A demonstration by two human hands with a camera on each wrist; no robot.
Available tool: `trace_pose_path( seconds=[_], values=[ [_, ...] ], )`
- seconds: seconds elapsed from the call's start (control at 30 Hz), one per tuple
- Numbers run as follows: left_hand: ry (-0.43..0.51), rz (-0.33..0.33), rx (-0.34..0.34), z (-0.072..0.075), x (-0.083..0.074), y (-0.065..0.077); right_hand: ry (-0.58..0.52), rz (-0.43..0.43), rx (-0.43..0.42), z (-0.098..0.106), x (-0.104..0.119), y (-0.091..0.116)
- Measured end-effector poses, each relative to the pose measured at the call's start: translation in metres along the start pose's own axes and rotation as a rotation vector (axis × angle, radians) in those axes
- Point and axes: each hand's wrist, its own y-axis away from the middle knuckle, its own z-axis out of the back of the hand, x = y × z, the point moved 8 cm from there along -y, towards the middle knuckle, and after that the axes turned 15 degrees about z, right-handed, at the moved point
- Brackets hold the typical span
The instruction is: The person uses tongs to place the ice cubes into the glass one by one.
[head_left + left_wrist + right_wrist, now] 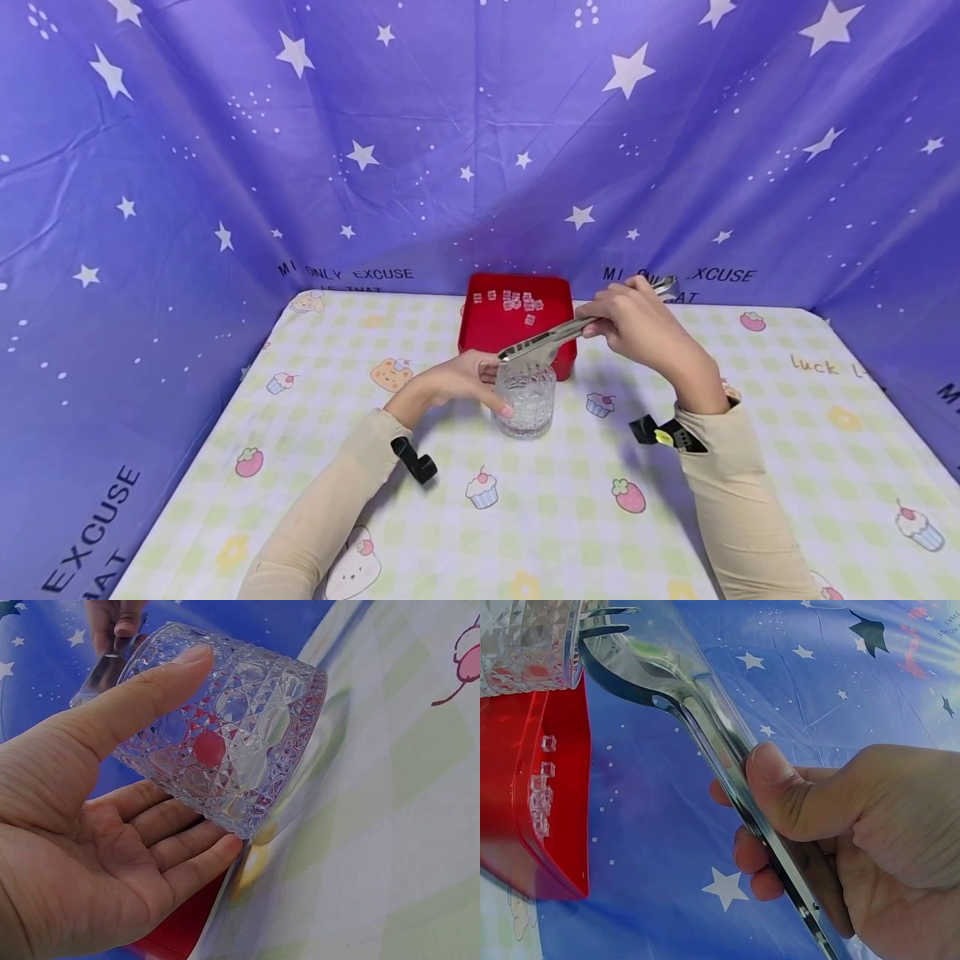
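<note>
A clear glass tumbler (527,412) with a cut diamond pattern stands upright on the tablecloth. My left hand (457,379) holds it from the left; in the left wrist view the thumb lies along the near wall of the glass, the fingers round its far side. My right hand (648,333) grips metal tongs (558,335), thumb pressing on one arm. Over the tumbler's rim are the tongs' tips, one of them forked like a fork in the right wrist view. Just behind the glass sits a red tray (491,335) with several small clear cubes (538,801).
A checked tablecloth (555,517) printed with cupcakes and strawberries covers the table. Blue star-patterned curtains (420,108) hang behind the table and along both sides. Black straps circle both sleeves near the wrists.
</note>
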Motion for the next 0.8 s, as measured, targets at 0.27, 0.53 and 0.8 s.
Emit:
trace_pose_path(
  seconds=[0.27, 0.53, 0.8],
  values=[
    [-0.008, 0.005, -0.002, 0.001, 0.0, 0.0, 0.029, -0.023, 0.0, 0.001, -0.003, -0.001],
    [0.008, -0.024, 0.033, -0.002, -0.002, 0.0, 0.184, -0.069, -0.193, 0.014, -0.008, -0.004],
    [0.01, -0.019, 0.016, 0.0, 0.0, -0.001, 0.344, -0.041, -0.192, 0.015, -0.017, -0.035]
  ],
)
